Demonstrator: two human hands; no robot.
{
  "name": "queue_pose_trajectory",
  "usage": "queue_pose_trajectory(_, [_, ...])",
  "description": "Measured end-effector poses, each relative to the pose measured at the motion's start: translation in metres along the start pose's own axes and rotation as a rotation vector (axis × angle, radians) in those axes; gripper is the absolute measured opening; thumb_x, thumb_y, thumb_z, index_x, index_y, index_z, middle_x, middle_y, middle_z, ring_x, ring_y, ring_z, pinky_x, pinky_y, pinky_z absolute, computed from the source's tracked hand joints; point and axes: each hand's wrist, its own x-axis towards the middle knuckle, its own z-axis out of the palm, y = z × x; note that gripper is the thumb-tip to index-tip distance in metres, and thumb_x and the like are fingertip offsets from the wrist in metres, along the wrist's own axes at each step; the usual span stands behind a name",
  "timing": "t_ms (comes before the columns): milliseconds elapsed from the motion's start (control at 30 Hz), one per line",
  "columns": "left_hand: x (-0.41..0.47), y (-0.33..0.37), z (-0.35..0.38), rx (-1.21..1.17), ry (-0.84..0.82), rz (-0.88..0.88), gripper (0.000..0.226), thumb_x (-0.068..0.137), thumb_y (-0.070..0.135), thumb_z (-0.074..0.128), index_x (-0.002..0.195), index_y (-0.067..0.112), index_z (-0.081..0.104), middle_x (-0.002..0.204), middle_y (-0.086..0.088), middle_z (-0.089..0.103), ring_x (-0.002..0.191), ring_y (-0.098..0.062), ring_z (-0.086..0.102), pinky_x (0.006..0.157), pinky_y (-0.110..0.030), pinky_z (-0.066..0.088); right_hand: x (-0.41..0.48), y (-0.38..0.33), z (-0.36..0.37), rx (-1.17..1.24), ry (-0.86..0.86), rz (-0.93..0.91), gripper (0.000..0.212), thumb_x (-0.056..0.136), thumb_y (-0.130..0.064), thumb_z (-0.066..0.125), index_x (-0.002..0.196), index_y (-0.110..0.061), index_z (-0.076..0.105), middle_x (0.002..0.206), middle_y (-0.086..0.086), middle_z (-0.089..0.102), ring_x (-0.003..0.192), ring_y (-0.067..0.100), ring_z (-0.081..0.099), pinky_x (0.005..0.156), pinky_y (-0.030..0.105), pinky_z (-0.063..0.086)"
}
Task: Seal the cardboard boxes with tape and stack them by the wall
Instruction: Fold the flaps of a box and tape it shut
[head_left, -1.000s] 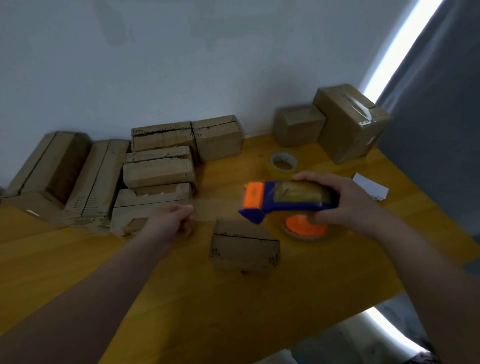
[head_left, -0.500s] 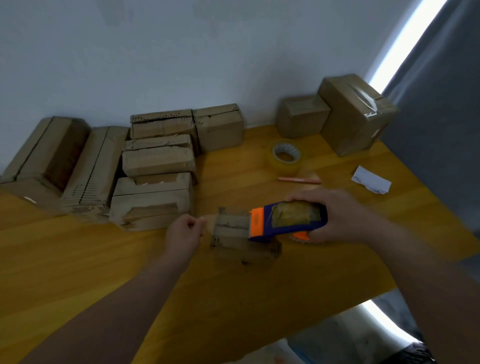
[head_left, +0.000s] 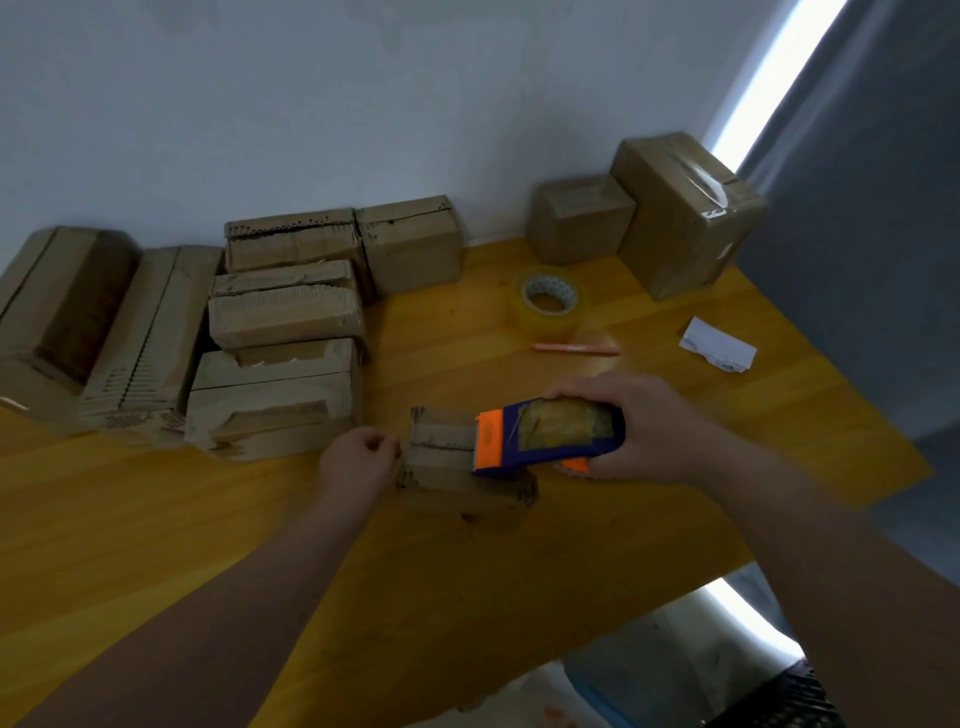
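We see a small cardboard box (head_left: 457, 470) lying flat in the middle of the yellow worktop (head_left: 208, 545). Our right hand (head_left: 644, 431) is wrapped tight around a blue and orange tape gun (head_left: 545, 436). The orange end of the gun sits on top of the box, on its 3 o'clock side. A strip of tape (head_left: 441, 451) runs from the gun across the top of the box. Our left hand (head_left: 358, 462) is at the box's 9 o'clock edge. Its fingers are curled and pinch the end of that strip.

At 10 o'clock from the small box there is a bunch of worn boxes (head_left: 285, 317) (some piled on each other), close to the wall (head_left: 363, 104). At 1 o'clock, also by the wall, stand two taped boxes (head_left: 685, 218), a big one and a smaller one side by side.

Between them and our hands sits a roll of clear tape (head_left: 548, 304), with a pink pen (head_left: 576, 349) just in front of it. A scrap of white paper (head_left: 717, 352) lies at 2 o'clock, near the worktop's edge.
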Motion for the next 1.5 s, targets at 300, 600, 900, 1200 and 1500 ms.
queue_pose_trajectory(300, [-0.023, 0.005, 0.01, -0.271, -0.415, -0.086, 0.055, 0.094, 0.025, 0.055, 0.145, 0.017, 0.035, 0.142, -0.009, 0.042, 0.117, -0.023, 0.046, 0.099, -0.04, 0.039, -0.001, 0.007, 0.005, 0.01, 0.037, -0.001, 0.069, 0.069, -0.032, 0.086, 0.13, -0.032, 0.054, 0.114, -0.018, 0.054, 0.096, -0.007, 0.051, 0.075, 0.005, 0.041])
queue_pose_trajectory(600, [-0.008, 0.029, 0.007, 0.848, -0.315, 0.648, 0.118, 0.073, 0.072, 0.056, 0.15, 0.021, -0.018, 0.155, 0.005, -0.026, 0.144, -0.016, -0.021, 0.116, -0.049, -0.009, -0.005, 0.011, 0.007, 0.048, 0.06, -0.011, 0.067, 0.068, -0.03, 0.087, 0.128, -0.033, 0.056, 0.113, -0.018, 0.056, 0.098, -0.007, 0.053, 0.076, 0.007, 0.044])
queue_pose_trajectory(900, [0.002, 0.03, 0.022, 0.989, -0.316, 0.841, 0.142, 0.041, 0.099, -0.014, 0.152, 0.013, 0.01, 0.157, -0.007, 0.017, 0.147, -0.02, 0.005, 0.113, -0.043, -0.015, -0.008, 0.017, 0.007, 0.102, 0.042, -0.024, 0.069, 0.068, -0.031, 0.085, 0.13, -0.03, 0.056, 0.111, -0.024, 0.053, 0.1, -0.008, 0.054, 0.078, 0.008, 0.045])
queue_pose_trajectory(1200, [0.001, 0.03, 0.022, 1.035, -0.257, 0.851, 0.134, 0.048, 0.095, -0.02, 0.151, 0.015, 0.013, 0.153, -0.005, 0.023, 0.144, -0.019, 0.016, 0.114, -0.041, -0.013, -0.026, 0.033, -0.009, 0.138, -0.077, 0.031, 0.067, 0.072, -0.029, 0.085, 0.124, -0.046, 0.047, 0.11, -0.028, 0.049, 0.108, -0.017, 0.048, 0.078, 0.005, 0.046])
queue_pose_trajectory(1500, [-0.002, 0.033, 0.022, 1.085, -0.277, 0.836, 0.134, 0.046, 0.092, -0.025, 0.152, 0.011, -0.009, 0.161, -0.009, -0.007, 0.145, -0.02, -0.018, 0.113, -0.046, -0.018, -0.037, 0.067, 0.013, 0.081, -0.069, 0.108, 0.076, 0.071, -0.046, 0.082, 0.127, -0.062, 0.033, 0.122, -0.016, 0.049, 0.109, 0.004, 0.051, 0.085, 0.022, 0.05])
